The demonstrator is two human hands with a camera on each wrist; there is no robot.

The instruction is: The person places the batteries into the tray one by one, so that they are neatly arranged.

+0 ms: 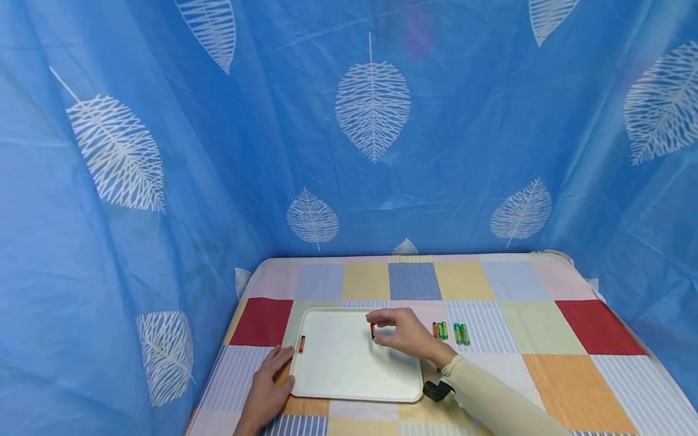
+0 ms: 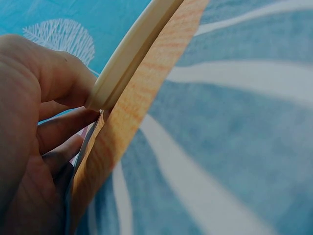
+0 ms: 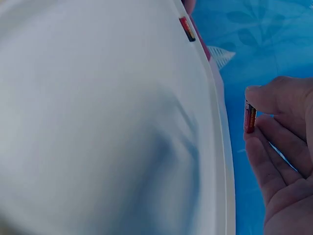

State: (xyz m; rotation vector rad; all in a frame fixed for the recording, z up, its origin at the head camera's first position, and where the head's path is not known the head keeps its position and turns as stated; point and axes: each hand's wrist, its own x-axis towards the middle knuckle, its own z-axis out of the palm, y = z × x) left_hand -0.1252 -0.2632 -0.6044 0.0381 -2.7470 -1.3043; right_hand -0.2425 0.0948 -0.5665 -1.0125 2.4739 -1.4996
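Note:
My right hand (image 1: 403, 332) pinches a small red and black battery (image 1: 373, 330) between thumb and fingertips, above the right half of a white tray (image 1: 349, 375). In the right wrist view the same battery (image 3: 250, 117) stands nearly upright in the fingers of that hand (image 3: 288, 142). Another red and black battery (image 1: 302, 344) lies in the tray along its left rim. At the tray's left edge rests my left hand (image 1: 267, 387), fingers spread. The left wrist view shows fingertips of this hand (image 2: 54, 98) touching the outside of the tray rim (image 2: 132, 54).
Right of the tray, a red battery (image 1: 435, 330), slim green batteries (image 1: 443, 330) and thicker green batteries (image 1: 461, 334) lie side by side on the patchwork tablecloth (image 1: 491, 375). Blue curtains (image 1: 436, 151) with white leaf prints surround the table. A black device (image 1: 438, 390) sits at my right wrist.

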